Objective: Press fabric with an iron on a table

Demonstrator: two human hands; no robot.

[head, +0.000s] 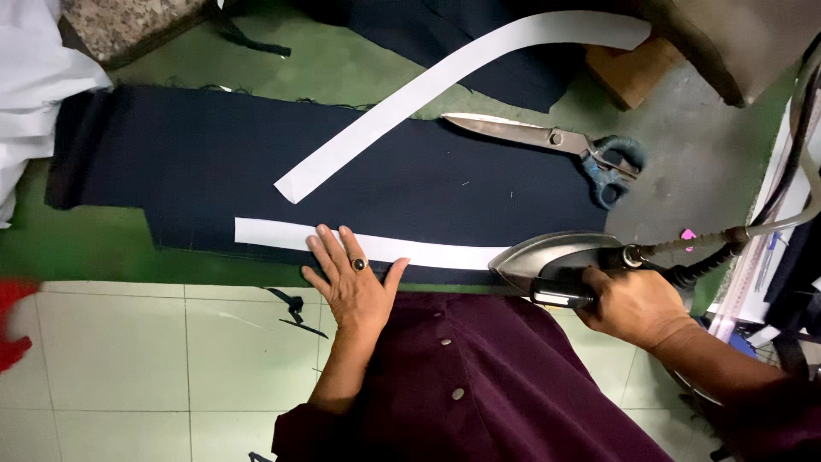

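Note:
My left hand [352, 278], wearing a ring, lies flat with fingers spread on a white strip [428, 251] that runs along the near edge of a dark navy cloth [205, 162]. My right hand [634, 304] grips the handle of a silver steam iron [560, 254]. The iron's tip rests at the right end of that white strip. A second, longer curved white strip [445, 81] lies diagonally across the cloth toward the far right.
Large tailor's scissors [547, 137] lie on the cloth's far right edge. A wooden block [633, 73] sits behind them. White fabric [34, 94] is piled at the left. The iron's hose [770, 227] leads off right. Green table surface [342, 60] and tiled floor [128, 359] surround.

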